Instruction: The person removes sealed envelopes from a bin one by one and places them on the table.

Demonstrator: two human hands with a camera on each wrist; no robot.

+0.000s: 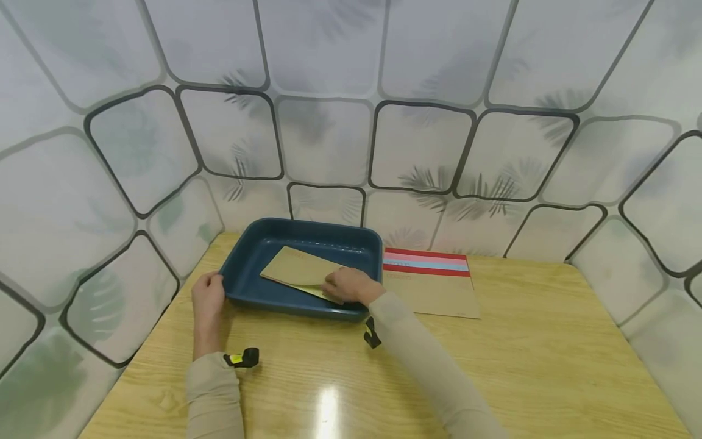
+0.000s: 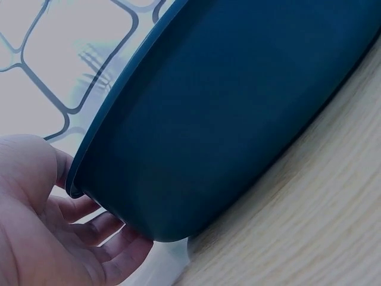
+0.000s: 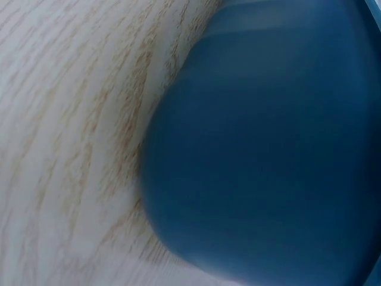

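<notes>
A dark blue rectangular basin (image 1: 307, 310) stands on the table, with a tan kraft-paper notebook (image 1: 293, 265) lying slantwise inside it. My left hand (image 1: 208, 294) holds the basin at its left front corner; in the left wrist view, the thumb is at the rim and the fingers (image 2: 128, 250) curl against the outer wall below. Reaching over the basin's front right side, my right hand (image 1: 348, 285) pinches the notebook's right end. The right wrist view shows only the basin's outer wall (image 3: 256, 149) and the table; the hand is hidden there.
Right of the basin, tan notebooks (image 1: 433, 296) with red, pink and light blue bands lie on the wooden table (image 1: 526, 360), partly behind the basin's right wall. A patterned wall covering (image 1: 329, 140) rises behind the table and along both sides.
</notes>
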